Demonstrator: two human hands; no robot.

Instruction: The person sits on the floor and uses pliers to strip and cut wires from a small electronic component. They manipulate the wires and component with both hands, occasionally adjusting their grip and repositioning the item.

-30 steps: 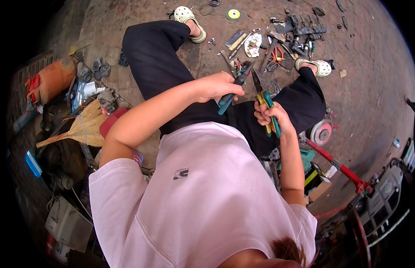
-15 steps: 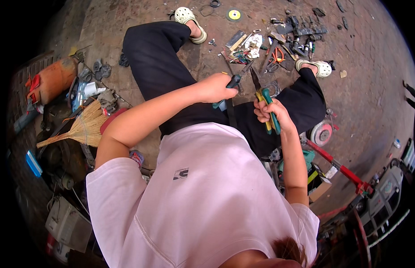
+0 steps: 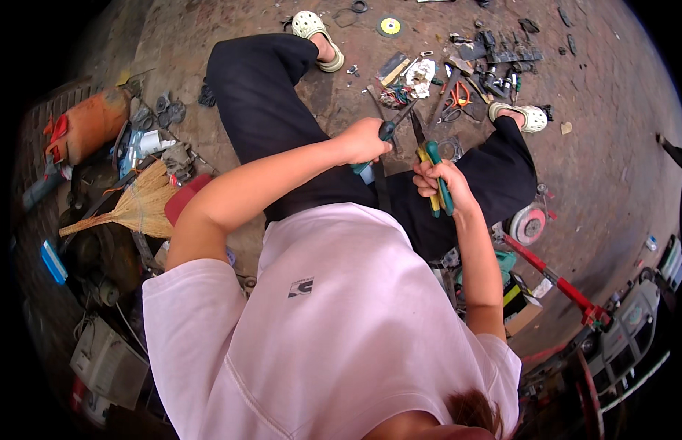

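My left hand (image 3: pixel 364 139) is closed round a dark-handled tool (image 3: pixel 387 130) with a thin, pointed metal end. That end slants up and to the right; the tool's exact kind is hard to make out, as my fingers cover part of it. In my right hand (image 3: pixel 445 182) I grip pliers (image 3: pixel 433 158) with green and yellow handles. Their dark, tapered jaws point up and slightly left, close to the other tool's tip. Whether the two tools touch I cannot tell. Both hands are above my lap, between my spread knees.
Beyond my hands lie orange-handled pliers (image 3: pixel 460 94), scissors (image 3: pixel 451 114), a yellow-centred disc (image 3: pixel 389 27) and dark metal parts (image 3: pixel 511 55). A straw broom (image 3: pixel 139 205) and an orange cylinder (image 3: pixel 95 126) are at left. A red metal bar (image 3: pixel 554 277) stands at right.
The view has shifted slightly. My left hand has edged a little to the right with its tool; my right hand keeps hold of the pliers in nearly the same place.
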